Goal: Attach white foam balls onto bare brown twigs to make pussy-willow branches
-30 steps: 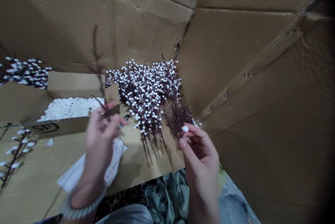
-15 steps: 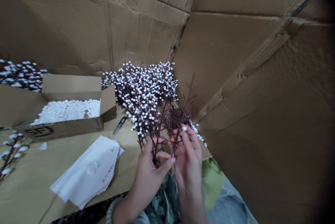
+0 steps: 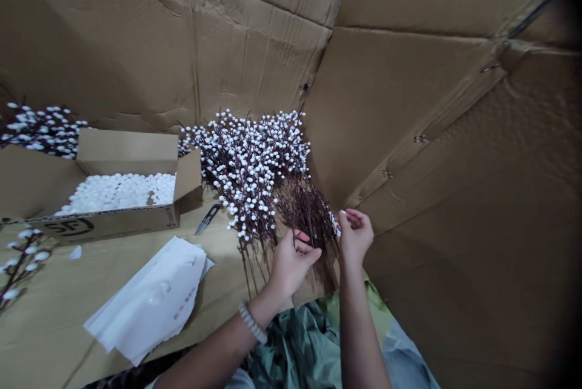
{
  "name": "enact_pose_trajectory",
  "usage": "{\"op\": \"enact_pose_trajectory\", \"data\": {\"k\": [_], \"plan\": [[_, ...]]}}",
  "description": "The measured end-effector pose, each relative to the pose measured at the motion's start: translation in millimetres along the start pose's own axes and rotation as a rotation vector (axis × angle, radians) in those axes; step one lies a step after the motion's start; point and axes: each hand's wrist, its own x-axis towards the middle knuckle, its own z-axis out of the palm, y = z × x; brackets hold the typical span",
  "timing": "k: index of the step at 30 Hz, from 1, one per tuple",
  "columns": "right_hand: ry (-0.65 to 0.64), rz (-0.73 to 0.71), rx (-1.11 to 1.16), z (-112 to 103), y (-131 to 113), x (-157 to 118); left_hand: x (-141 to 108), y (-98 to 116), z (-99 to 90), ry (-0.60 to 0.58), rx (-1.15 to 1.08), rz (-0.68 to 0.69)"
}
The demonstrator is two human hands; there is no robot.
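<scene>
right hand hides what it pinches, left sprig cut off

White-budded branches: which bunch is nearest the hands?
The big central heap, its dark stems at the hands; two smaller bunches lie far left, by the box.

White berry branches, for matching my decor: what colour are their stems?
Dark reddish-brown twig stems; head view shows them best.

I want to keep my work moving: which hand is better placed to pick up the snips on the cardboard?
Probably the left hand: it is nearer the snips, while the right hand is farther off, pinching at the far side of the stems.
</scene>
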Motion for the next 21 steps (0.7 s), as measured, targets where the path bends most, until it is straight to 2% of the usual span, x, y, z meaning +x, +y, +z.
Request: {"op": "enact_pose_trajectory", "data": {"k": [3, 6, 10, 13, 16, 21], "plan": [[0.003, -0.044, -0.263, -8.6, 10.1, 18.5, 18.9, -6.2, 9.7, 0.013, 0.066, -0.012], [-0.041, -0.099, -0.427, -17.9, 11.1, 19.0, 24.1, -8.1, 12.3, 0.054, 0.114, -0.007], [-0.062, -0.178, -0.473, -27.2, 7.1, 14.1, 17.4, -2.7, 9.6, 0.103, 0.103, 0.001], [0.022, -0.227, -0.384, -32.2, 2.8, -0.4, 14.8, 9.9, 6.5, 0.128, 0.028, -0.021], [0.104, -0.270, -0.175, -32.3, -3.9, -50.4, 18.2, 27.9, 4.3, 0.126, -0.085, -0.087], [-0.028, -0.353, 0.190, -24.7, -15.9, -193.1, 20.5, 44.6, 11.8, 0.039, -0.236, -0.292]]}}
